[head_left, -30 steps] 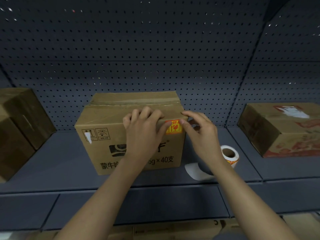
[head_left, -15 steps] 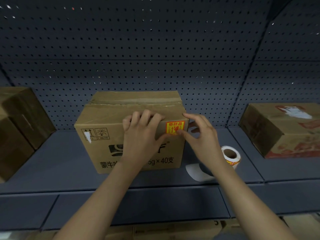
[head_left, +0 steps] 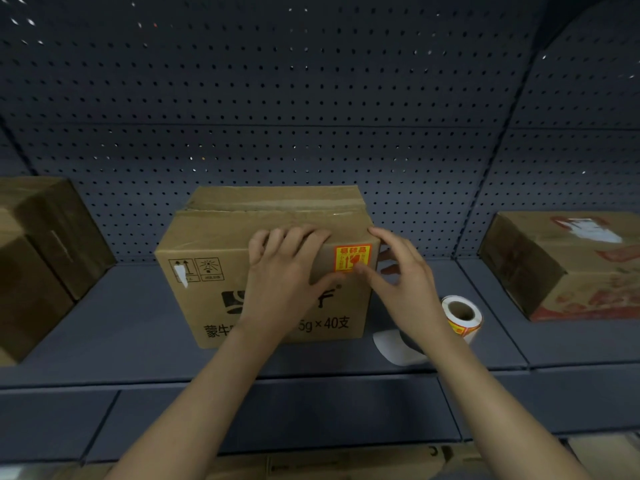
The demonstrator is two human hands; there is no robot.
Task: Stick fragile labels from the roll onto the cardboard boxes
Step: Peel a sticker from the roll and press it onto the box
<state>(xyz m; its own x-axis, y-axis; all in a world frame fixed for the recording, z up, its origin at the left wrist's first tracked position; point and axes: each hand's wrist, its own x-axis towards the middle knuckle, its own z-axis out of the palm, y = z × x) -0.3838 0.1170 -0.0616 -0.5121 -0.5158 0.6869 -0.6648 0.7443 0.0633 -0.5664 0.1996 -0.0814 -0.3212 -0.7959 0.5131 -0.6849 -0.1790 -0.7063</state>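
As the orange-and-yellow fragile label (head_left: 352, 258) lies flat on the front face of the middle cardboard box (head_left: 207, 247), up in its top right corner, I see both hands on that box. My right hand (head_left: 403, 285) has its fingers loosely spread. Its thumb tip presses the label's lower right edge, the forefinger touches the box's top corner, and the other fingers reach round the right side, partly hidden. My left hand (head_left: 285, 271) lies spread against the front face just left of the label, with the fingertips bent over the top front edge and the thumb stretched toward the label's lower left corner. It pinches nothing. That hand and forearm cover the middle of the print, so I can read only part of the logo and text.

The box stands on a dark grey shelf (head_left: 104, 327) with its top flaps closed. Just right of it, behind my right wrist, the label roll (head_left: 462, 315) rests with its hollow core turned toward me. A white curl of backing strip (head_left: 391, 346) lies between roll and box, and my wrist hides where they join. Well apart to the right sits a second box (head_left: 568, 271) with red print, and at the left edge a third box (head_left: 45, 244), darker. A perforated back panel (head_left: 311, 98) rises behind everything. Below the shelf front, the tops of more cartons (head_left: 346, 462) show.
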